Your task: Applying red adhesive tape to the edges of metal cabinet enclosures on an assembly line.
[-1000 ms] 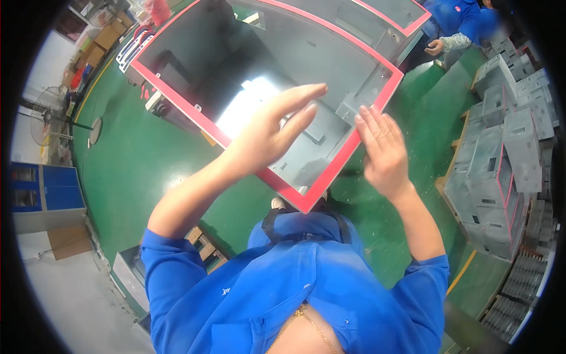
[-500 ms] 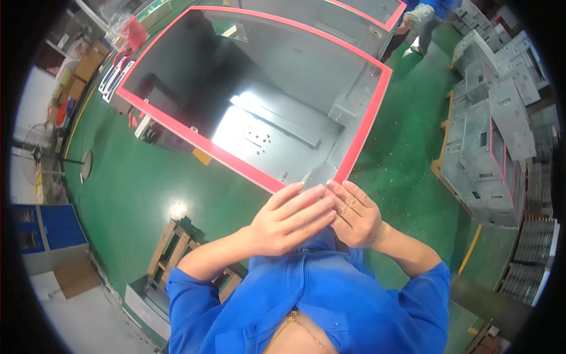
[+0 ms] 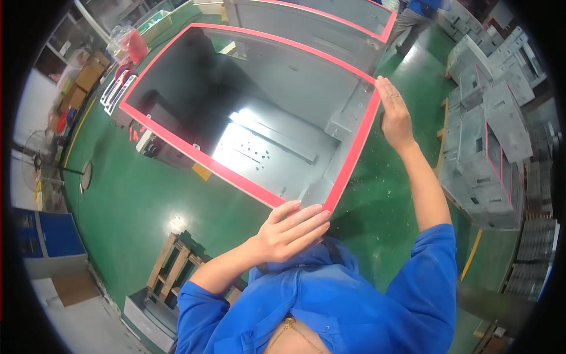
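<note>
A large grey metal cabinet (image 3: pixel 289 97) lies with its open side up, and a pinkish-red strip (image 3: pixel 355 147) runs around its rim. At the near corner my left hand (image 3: pixel 290 231) lies flat across the strip, fingers stretched out and nothing in them. My right hand (image 3: pixel 396 115) is up at the far right corner, its straight fingertips laid against the rim strip. Its thumb is partly hidden, and I see nothing held. Inside the cabinet are a long raised bar and a group of small holes.
Another cabinet with a red-edged rim (image 3: pixel 330 20) stands beyond. A person (image 3: pixel 413 26) is at the far right. Grey metal boxes (image 3: pixel 471 159) are stacked on pallets at the right. A wooden pallet (image 3: pixel 174 265) lies near left, and a fan (image 3: pixel 86 176) stands further left.
My right hand has left the near corner and moved along the right edge to the far right corner. My left hand stays at the near corner. The view has shifted slightly.
</note>
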Tool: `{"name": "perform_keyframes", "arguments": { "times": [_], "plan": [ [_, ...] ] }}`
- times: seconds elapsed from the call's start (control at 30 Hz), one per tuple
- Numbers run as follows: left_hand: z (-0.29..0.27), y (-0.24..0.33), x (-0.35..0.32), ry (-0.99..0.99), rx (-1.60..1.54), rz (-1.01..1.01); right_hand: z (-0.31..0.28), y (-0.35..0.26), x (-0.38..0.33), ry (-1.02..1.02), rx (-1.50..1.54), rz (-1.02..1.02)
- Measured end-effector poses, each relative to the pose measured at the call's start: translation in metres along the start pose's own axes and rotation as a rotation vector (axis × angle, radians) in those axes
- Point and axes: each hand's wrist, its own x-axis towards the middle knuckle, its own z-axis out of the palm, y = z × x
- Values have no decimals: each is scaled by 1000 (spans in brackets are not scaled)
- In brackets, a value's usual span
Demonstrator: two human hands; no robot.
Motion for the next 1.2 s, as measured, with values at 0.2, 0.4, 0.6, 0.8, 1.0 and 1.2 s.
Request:
{"name": "perform_keyframes", "arguments": {
  "times": [0.2,0.4,0.6,0.8,1.0,1.2],
  "plan": [
    [-3,-1,-8,39,-116,-41,11,8,2,25,8,25],
    [-1,-2,-12,102,-138,-28,-18,-48,-23,33,149,2],
    [-4,-10,-23,173,-326,20,-73,-169,-59,-37,275,25],
    [-36,-14,-68,92,-440,-18,-88,-252,-74,13,101,139],
    [-86,-32,-139,-6,-510,-158,-94,-289,-73,-23,-84,282],
    [-135,-65,-173,-54,-450,-275,-120,-301,-32,-459,43,541]
  ]
}}
